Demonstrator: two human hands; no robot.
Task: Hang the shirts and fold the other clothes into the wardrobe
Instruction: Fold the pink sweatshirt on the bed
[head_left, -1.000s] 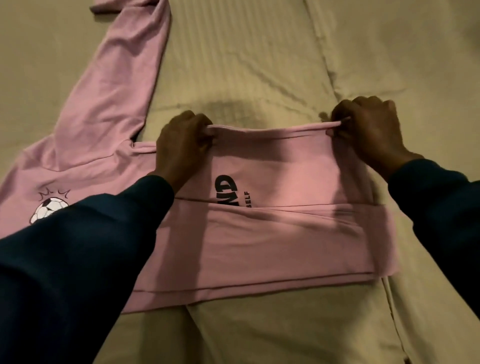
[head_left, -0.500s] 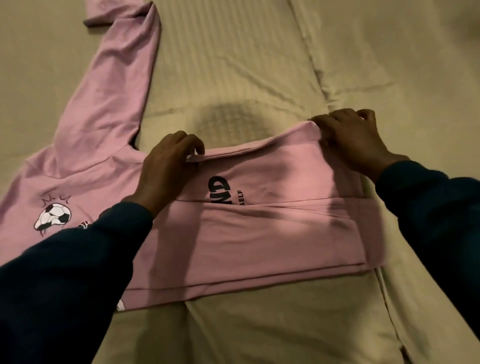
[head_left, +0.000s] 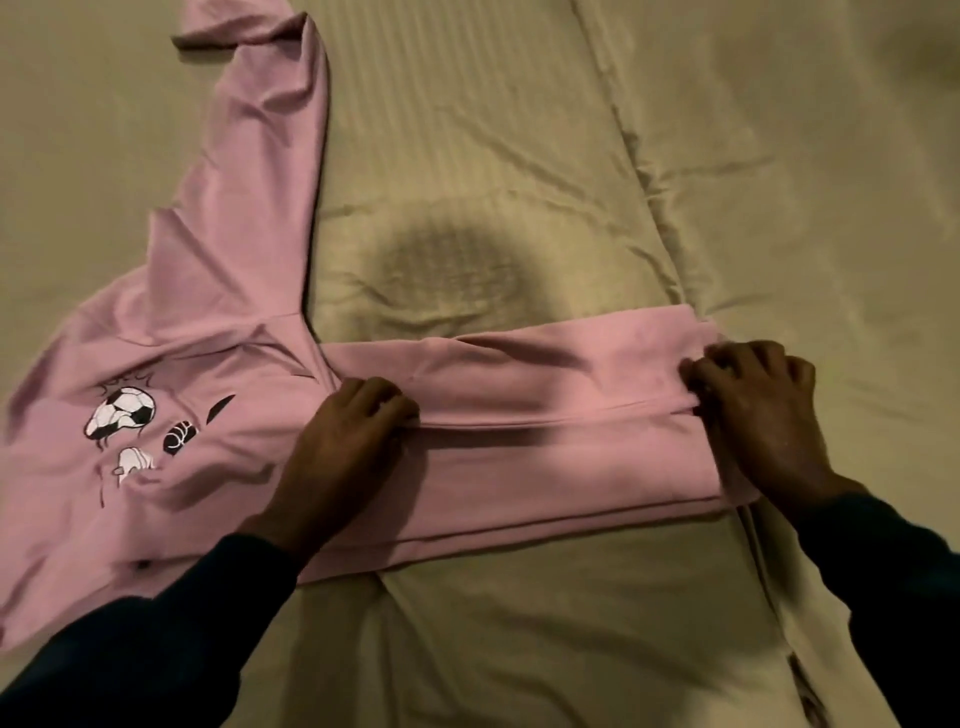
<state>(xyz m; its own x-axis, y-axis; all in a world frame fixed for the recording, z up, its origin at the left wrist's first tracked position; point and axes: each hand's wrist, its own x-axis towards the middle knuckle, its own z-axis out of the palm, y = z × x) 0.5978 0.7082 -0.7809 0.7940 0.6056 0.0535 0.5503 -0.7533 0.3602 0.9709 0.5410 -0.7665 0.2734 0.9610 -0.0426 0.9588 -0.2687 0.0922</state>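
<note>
Pink top (head_left: 545, 467) half-folded on bed (head_left: 519, 156), one sleeve (head_left: 249, 197) stretched away. Left hand (head_left: 348, 441) and right hand (head_left: 763, 415) curled, gripping the fold's edge (fingertips tucked under cloth). Print partly hidden.

One pink garment (head_left: 519, 457) lying on beige bedsheet (head_left: 519, 156), stretching from left edge toward right edge. One sleeve (head_left: 249, 171) showing, reaching toward far left corner. One football print (head_left: 122, 413) showing near left edge. Two hands showing: left hand (head_left: 343, 452), right hand (head_left: 763, 415).
</note>
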